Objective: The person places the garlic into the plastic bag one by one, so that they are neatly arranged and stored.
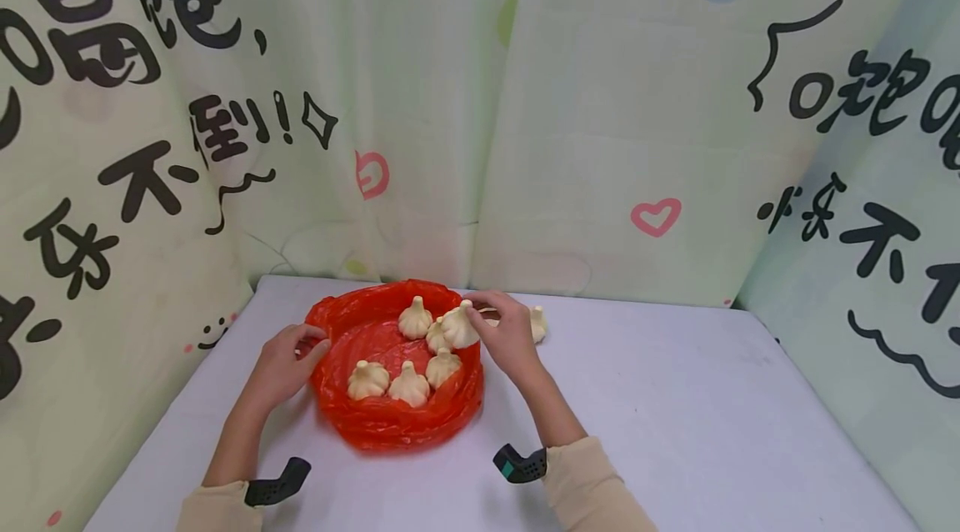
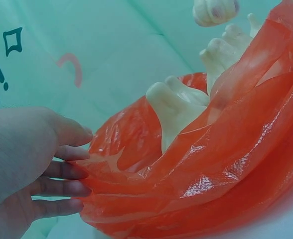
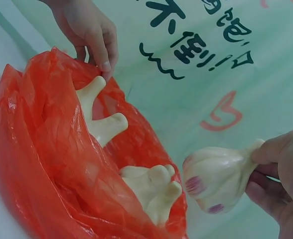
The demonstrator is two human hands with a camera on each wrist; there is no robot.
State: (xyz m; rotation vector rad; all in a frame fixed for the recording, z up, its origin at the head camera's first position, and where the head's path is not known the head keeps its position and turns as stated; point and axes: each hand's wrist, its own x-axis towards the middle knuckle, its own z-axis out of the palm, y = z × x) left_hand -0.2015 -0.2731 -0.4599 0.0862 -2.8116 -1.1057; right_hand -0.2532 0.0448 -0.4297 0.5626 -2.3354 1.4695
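Observation:
A red plastic bag, its mouth spread wide, holds several white garlic bulbs. Above its right rim, my right hand pinches a garlic bulb by the stem; purple patches show on its underside in the right wrist view. At the opposite rim my left hand touches the bag, its fingers nearly straight against the plastic in the left wrist view. Stems of the bagged bulbs rise above the rim there. Another garlic bulb lies behind my right hand, partly hidden.
The white table stretches to the right of the bag and toward me. Printed curtains enclose its back and sides. A dark wrist camera sits on each wrist.

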